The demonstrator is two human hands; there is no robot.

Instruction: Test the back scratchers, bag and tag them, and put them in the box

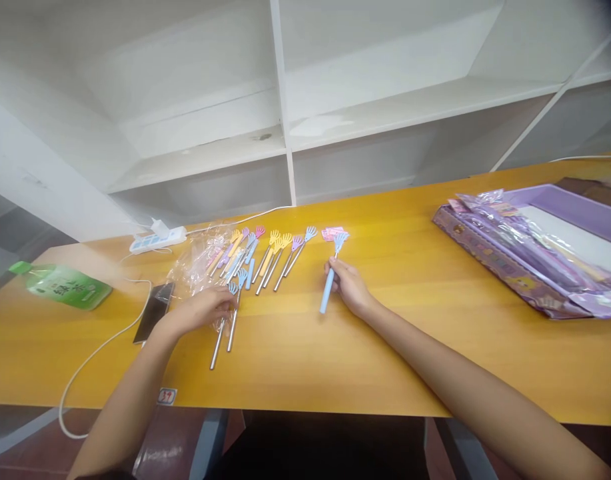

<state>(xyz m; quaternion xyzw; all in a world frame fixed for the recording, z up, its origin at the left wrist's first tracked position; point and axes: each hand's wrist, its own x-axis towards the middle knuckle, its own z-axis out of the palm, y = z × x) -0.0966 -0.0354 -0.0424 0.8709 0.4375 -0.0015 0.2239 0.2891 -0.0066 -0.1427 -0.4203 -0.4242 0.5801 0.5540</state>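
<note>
My right hand (350, 287) is closed round the light-blue handle of a back scratcher (327, 291), whose blue claw head points away from me. My left hand (212, 305) has its fingers bent together over the rod of a blue-headed back scratcher (216, 347); the exact grip is partly hidden. Right beside those fingers lies another blue-headed back scratcher (233, 327) with a bare metal rod. Several more back scratchers (275, 260) with yellow, purple, blue and pink heads lie in a row behind. A loose blue handle (250, 274) and a crinkled clear plastic bag (192, 260) are among them.
A purple box (515, 280) with plastic-wrapped items stands at the right. Small pink cards (334, 233) lie behind my right hand. At left are a green bottle (68, 285), a phone (154, 313), a cable and a power strip (158, 240). White shelving (285, 100) rises behind.
</note>
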